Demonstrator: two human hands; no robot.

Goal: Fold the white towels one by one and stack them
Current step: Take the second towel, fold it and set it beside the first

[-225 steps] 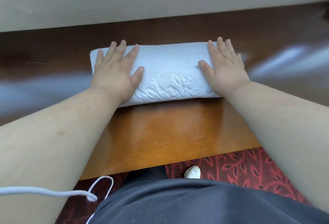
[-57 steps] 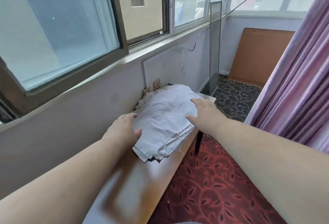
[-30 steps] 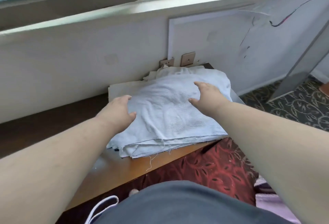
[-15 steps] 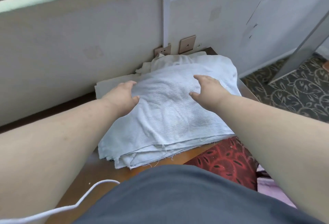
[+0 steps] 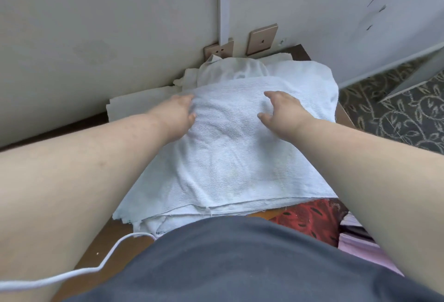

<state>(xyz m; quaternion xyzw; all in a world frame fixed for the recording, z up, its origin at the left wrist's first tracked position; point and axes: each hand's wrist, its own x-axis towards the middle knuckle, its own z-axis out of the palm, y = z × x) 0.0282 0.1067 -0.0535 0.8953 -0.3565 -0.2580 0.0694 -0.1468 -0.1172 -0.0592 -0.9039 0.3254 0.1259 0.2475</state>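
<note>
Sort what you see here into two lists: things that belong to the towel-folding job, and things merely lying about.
Belongs to the job:
top towel
towel pile
left hand
right hand
table

Just lying about:
wall sockets
white cord
crumpled cloth
carpet

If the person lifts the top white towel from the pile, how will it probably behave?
The top towel is probably floppy: it wrinkles between the left hand and right hand. It likely sags when lifted, as its edges drape over the pile. Its terry surface seems unlikely to slip.
</note>
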